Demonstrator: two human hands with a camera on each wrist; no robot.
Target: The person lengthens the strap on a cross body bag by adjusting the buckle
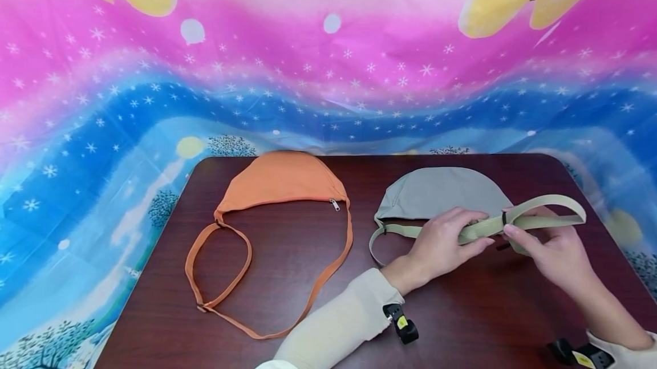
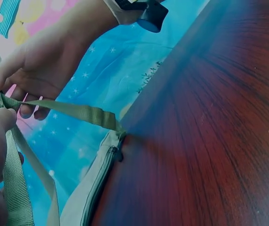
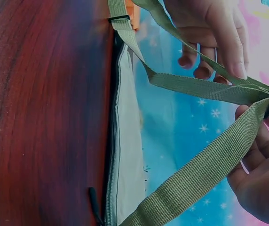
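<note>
A grey-green waist bag (image 1: 443, 192) lies at the back right of the table, its webbing strap (image 1: 482, 231) lifted above the tabletop. My left hand (image 1: 436, 246) pinches the doubled strap between thumb and fingers. Just right of it, my right hand (image 1: 559, 252) grips the strap at a black slider (image 1: 505, 218), from which a loop stands out to the right. In the right wrist view, one strap length (image 3: 205, 160) runs from the right hand down toward the bag's zippered edge (image 3: 113, 165). Another black slider (image 3: 119, 18) shows near the bag's other end.
An orange waist bag (image 1: 287, 181) lies on the left of the dark wooden table (image 1: 462, 329), its strap (image 1: 328, 272) spread forward in loops. Behind the table hangs a pink and blue patterned cloth (image 1: 328, 72). Black bands with cameras (image 1: 402, 323) circle both wrists.
</note>
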